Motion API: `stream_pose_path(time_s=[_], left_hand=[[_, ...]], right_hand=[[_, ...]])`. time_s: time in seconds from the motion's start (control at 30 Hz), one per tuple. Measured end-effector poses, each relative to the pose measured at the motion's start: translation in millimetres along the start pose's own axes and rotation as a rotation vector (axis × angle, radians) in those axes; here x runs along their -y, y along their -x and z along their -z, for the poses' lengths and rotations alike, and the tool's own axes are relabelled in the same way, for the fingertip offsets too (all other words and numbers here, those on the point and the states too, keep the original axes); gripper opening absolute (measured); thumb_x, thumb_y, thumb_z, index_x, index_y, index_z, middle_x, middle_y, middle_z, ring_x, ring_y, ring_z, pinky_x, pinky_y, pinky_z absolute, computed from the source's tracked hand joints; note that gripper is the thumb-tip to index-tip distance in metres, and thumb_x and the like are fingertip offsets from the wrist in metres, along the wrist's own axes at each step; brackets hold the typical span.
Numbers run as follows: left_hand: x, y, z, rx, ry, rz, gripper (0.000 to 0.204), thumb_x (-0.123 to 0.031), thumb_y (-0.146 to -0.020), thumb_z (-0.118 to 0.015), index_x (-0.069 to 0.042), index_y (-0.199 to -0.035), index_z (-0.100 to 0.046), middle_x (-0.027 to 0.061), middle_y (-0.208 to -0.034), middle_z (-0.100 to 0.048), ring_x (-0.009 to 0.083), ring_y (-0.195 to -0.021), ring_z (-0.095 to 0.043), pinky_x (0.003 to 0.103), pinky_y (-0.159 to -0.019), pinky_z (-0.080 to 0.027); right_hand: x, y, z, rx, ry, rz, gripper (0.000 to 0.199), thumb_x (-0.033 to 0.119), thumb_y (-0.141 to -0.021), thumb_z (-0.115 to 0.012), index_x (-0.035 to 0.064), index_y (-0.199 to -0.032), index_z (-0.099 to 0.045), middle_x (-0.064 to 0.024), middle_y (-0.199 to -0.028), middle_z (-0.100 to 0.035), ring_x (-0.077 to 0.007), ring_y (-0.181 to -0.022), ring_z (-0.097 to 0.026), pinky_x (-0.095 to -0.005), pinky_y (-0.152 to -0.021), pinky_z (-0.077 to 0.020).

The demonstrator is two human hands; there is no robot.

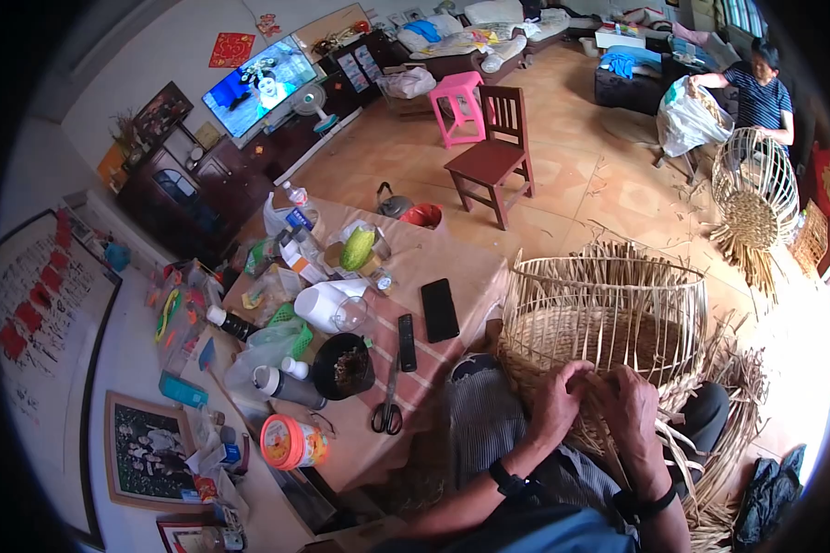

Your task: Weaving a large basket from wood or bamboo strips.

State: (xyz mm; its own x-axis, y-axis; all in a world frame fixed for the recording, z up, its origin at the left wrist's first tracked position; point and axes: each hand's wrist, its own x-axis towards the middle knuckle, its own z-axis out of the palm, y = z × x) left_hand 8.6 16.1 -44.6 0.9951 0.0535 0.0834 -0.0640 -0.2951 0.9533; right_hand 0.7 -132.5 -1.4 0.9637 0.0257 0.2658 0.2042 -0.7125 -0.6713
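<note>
A half-woven basket (609, 318) of tan straw stands on my lap, with bare upright ribs and hoops above its woven lower wall. At its near side my left hand (560, 403) is closed, thumb and fingertips pinched at a strand. Just right of it, my right hand (629, 410) is bent over with its fingers closed round flat straw strands (598, 426) that hang below. The fingertips of both hands almost meet, and the exact spot they grip is partly hidden. Dark bands circle both wrists.
A heap of loose straw (738, 396) lies at my right, near a black plastic bag (770, 493). On the table (470, 263) at left lie scissors (387, 417), a remote (406, 343) and a phone (440, 310). Beyond stands a wooden chair (493, 157). Another person (756, 101) handles a second basket (756, 198).
</note>
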Motion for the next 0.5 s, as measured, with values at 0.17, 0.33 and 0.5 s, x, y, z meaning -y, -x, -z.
stream_pose_path(time_s=[0.17,0.33,0.5], left_hand=[[-3.0,0.9,6.8,-0.004,-0.117,-0.161,0.026,-0.003,-0.09,-0.074,-0.005,-0.116,-0.074,0.0141,-0.104,-0.077,0.024,-0.097,-0.076,0.033,-0.083,-0.058],[1.8,1.7,6.7,0.002,-0.05,-0.189,0.026,0.0,-0.088,-0.074,-0.005,-0.114,-0.073,0.014,-0.104,-0.076,0.0265,-0.096,-0.075,0.034,-0.083,-0.058],[7.2,-0.1,6.6,-0.03,-0.166,-0.342,0.022,0.002,-0.086,-0.074,-0.004,-0.107,-0.071,0.0131,-0.101,-0.073,0.031,-0.092,-0.073,0.036,-0.08,-0.058]], right_hand=[[-2.6,4.4,-0.6,-0.019,0.062,0.011,0.025,0.023,-0.091,-0.075,0.0035,-0.082,-0.063,-0.0166,-0.076,-0.068,-0.0372,-0.068,-0.067,-0.0469,-0.061,-0.0513],[-5.3,5.4,-4.3,-0.013,0.111,0.021,0.02,0.018,-0.089,-0.073,0.0041,-0.082,-0.06,-0.0166,-0.078,-0.067,-0.0377,-0.069,-0.067,-0.0477,-0.062,-0.0501],[-4.4,6.4,-5.3,-0.005,0.165,0.058,0.02,0.019,-0.089,-0.073,0.0048,-0.086,-0.058,-0.0151,-0.074,-0.061,-0.0377,-0.067,-0.064,-0.0497,-0.062,-0.048]])
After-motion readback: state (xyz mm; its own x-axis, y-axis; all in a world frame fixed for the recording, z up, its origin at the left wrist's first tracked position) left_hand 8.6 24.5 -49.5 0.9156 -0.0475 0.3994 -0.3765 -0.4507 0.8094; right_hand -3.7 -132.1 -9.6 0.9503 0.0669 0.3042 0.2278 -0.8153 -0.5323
